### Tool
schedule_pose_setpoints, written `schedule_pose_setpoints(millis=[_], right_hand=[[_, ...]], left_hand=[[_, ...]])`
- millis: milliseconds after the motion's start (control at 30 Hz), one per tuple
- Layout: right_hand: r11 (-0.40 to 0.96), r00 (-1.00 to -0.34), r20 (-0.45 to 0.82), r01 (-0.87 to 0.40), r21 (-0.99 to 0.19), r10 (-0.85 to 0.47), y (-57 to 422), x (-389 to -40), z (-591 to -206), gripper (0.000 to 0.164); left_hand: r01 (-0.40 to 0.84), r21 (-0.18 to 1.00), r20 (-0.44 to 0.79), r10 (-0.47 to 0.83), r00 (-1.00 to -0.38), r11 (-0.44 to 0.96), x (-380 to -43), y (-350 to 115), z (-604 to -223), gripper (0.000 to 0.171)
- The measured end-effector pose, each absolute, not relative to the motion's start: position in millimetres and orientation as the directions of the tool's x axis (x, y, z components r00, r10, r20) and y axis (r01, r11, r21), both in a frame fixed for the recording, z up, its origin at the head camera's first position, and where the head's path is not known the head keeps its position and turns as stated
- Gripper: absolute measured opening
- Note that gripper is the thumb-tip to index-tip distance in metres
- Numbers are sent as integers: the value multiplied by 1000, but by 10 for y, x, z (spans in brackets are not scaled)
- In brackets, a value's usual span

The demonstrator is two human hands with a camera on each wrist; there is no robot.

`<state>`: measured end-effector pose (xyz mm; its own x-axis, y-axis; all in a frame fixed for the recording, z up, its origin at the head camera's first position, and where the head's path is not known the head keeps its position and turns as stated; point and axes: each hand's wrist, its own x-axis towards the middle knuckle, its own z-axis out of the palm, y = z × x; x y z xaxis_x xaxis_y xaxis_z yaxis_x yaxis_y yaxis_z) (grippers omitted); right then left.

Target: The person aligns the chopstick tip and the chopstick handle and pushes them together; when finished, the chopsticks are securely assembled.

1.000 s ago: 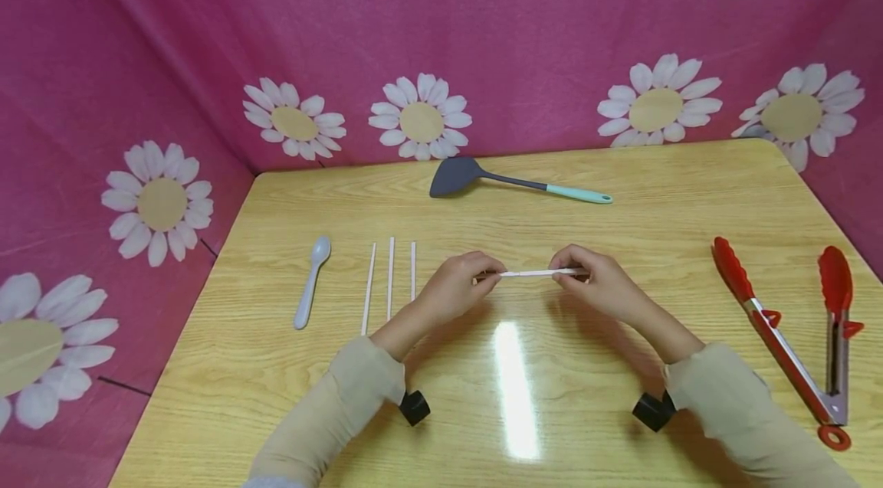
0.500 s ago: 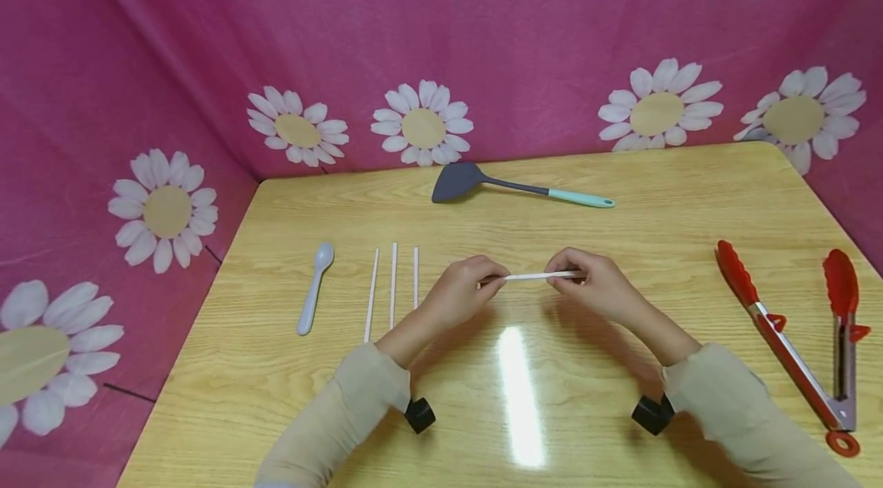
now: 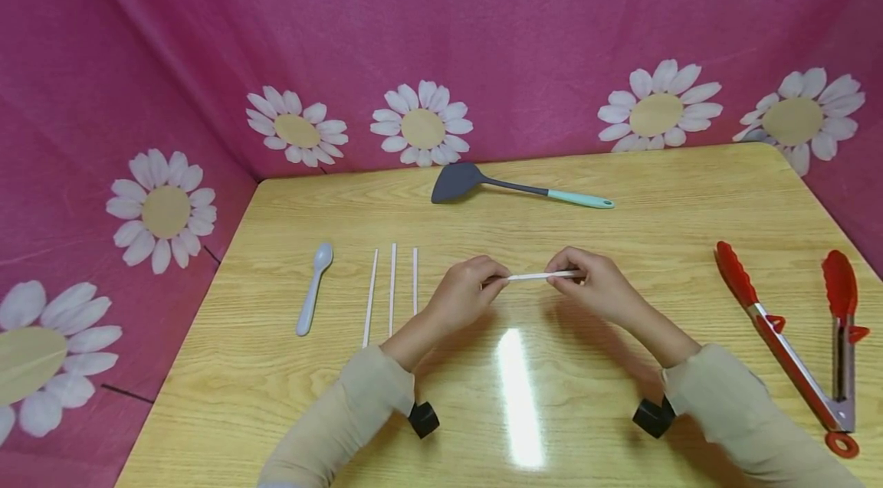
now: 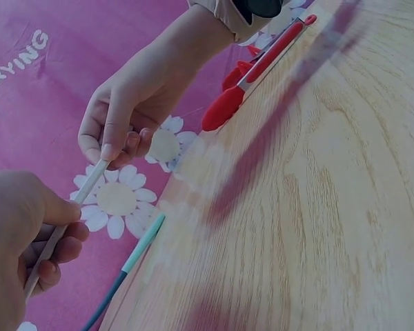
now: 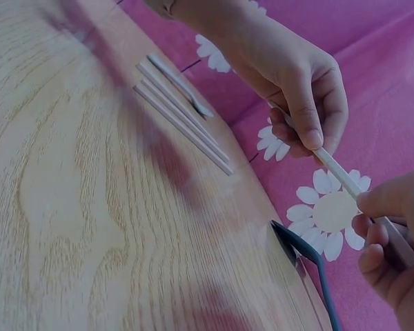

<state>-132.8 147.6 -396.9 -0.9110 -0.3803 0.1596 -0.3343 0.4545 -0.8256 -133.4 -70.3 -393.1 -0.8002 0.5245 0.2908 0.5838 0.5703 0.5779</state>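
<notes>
In the head view a pale chopstick (image 3: 528,276) is held nearly level above the table, stretched between both hands. My left hand (image 3: 464,290) pinches one end section between thumb and fingers. The other end section is gripped by my right hand (image 3: 602,287). The left wrist view shows the same chopstick (image 4: 90,182) running along the curled fingers of the left hand (image 4: 17,241). Its other end lies across the right hand's fingers (image 5: 377,234) in the right wrist view. Three similar chopsticks (image 3: 393,289) lie side by side left of my left hand.
A white spoon (image 3: 314,289) lies at the left of the wooden table (image 3: 593,411). A dark spatula (image 3: 510,185) with a mint handle rests near the back edge. Red-tipped tongs (image 3: 793,350) lie spread at the right. A pink flowered cloth (image 3: 524,36) hangs behind.
My left hand has shifted slightly right along the chopstick, so the stretch between the hands looks shorter. The head view has tilted a little. Things on the table stay put.
</notes>
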Motion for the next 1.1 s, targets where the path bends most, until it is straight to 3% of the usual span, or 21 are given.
schedule_pose_setpoints(millis=[333,733,933,1100], right_hand=[[422,-886,241,-409,-809,-397,1456,-1341,-3974,9],[440,-877,226,-417,-795,-423,1467,-1358,-3996,11],[448,-899,183,-365,-816,-398,1481,-1365,-3987,7],[437,-912,144,-318,-841,-384,1508,-1359,-3949,4]], left_hand=[[582,580,304,512,-804,570,-1317,-695,-3932,8],[602,561,324,519,-791,568,-1309,-683,-3978,6],[615,530,324,531,-783,583,-1307,-676,-3951,6],[657,437,322,575,-752,615,-1321,-664,-3922,7]])
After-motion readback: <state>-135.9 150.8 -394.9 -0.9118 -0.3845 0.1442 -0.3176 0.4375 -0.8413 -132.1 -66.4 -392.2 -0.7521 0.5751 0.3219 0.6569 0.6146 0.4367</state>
